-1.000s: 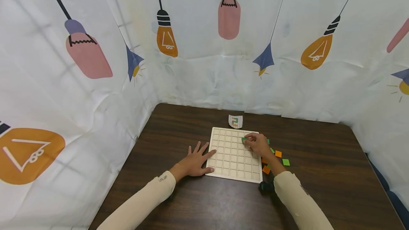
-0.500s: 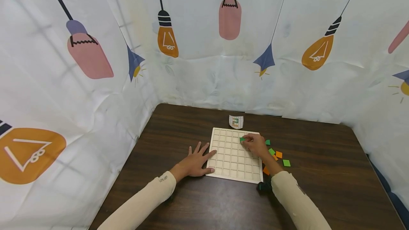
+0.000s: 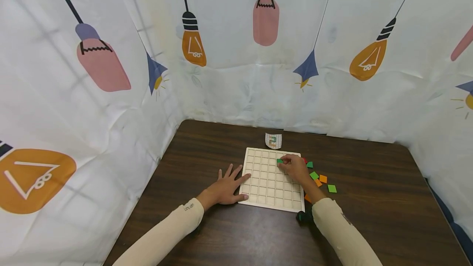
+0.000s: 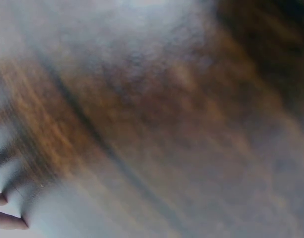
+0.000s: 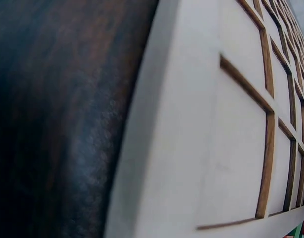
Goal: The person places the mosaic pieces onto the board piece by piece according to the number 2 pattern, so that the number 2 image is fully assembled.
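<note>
A pale square board (image 3: 267, 188) with a grid of grooves lies flat on the dark wooden table. My left hand (image 3: 225, 187) is spread, its thumb and a finger resting on the board's left edge; in the left wrist view only some fingertips (image 4: 10, 221) show at the lower left. Over the board's upper right part, my right hand (image 3: 295, 168) pinches a small green tile (image 3: 279, 161) between thumb and fingers. The right wrist view has the board's rim and grooves (image 5: 241, 148) close up, without the hand.
Right of the board lie several loose tiles, among them an orange tile (image 3: 323, 179), a light green tile (image 3: 332, 189) and a dark green piece (image 3: 309, 164). A small printed card (image 3: 273, 141) lies behind the board. A black object (image 3: 304, 217) is by the right wrist.
The right hand has shifted slightly left over the board with the green tile, uncovering more loose tiles on the right. The left hand stays where it was.
</note>
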`<state>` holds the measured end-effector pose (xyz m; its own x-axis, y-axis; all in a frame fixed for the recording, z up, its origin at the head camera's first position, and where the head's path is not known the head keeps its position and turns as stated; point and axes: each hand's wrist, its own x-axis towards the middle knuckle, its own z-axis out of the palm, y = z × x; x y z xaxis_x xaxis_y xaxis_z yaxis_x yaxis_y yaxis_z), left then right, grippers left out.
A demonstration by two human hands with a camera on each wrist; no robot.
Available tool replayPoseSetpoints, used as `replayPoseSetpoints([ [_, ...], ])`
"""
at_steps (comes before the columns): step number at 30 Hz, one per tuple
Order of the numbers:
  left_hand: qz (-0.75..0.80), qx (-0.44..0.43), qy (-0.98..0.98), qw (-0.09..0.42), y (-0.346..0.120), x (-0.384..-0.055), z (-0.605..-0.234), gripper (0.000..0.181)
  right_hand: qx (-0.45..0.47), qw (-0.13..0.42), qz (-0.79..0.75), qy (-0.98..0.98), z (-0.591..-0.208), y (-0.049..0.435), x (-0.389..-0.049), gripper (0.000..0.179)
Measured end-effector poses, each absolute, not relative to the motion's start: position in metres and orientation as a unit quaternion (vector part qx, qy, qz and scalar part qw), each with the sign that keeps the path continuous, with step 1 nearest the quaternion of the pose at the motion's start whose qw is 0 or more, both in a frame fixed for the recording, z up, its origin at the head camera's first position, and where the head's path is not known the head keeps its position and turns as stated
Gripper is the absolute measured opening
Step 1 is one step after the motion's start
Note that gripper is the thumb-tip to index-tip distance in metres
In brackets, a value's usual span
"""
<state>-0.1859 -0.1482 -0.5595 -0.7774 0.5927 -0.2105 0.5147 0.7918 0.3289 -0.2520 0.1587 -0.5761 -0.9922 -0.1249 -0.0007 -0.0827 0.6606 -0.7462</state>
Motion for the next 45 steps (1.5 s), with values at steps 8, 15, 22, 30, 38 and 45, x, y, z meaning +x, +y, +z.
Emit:
replayPoseSetpoints([
  [8,0.127,0.296,0.934,0.157,-0.1483,-0.1862,-0.5593,0.076,-0.054,0.027,-0.397,0.916,-0.5723,0.1574,-0.251,0.028],
  [15,0.121,0.294,0.935,0.155,-0.1478,-0.1863,-0.5585,0.076,-0.051,0.031,-0.401,0.914,-0.5725,0.1573,-0.2516,0.025],
  [22,0.123,0.295,0.936,0.15,-0.1478,-0.1862,-0.5581,0.076,-0.056,0.023,-0.398,0.915,-0.5732,0.1573,-0.2519,0.026],
  [30,0.124,0.298,0.934,0.153,-0.1484,-0.186,-0.5589,0.076,-0.054,0.016,-0.394,0.917,-0.5718,0.1552,-0.2509,0.026],
  [38,0.122,0.297,0.934,0.154,-0.1481,-0.1869,-0.56,0.076,-0.042,0.025,-0.392,0.919,-0.5697,0.155,-0.2501,0.027],
  [45,0.123,0.298,0.935,0.15,-0.1482,-0.1869,-0.5622,0.076,-0.042,0.028,-0.39,0.92,-0.5708,0.1556,-0.2502,0.028],
])
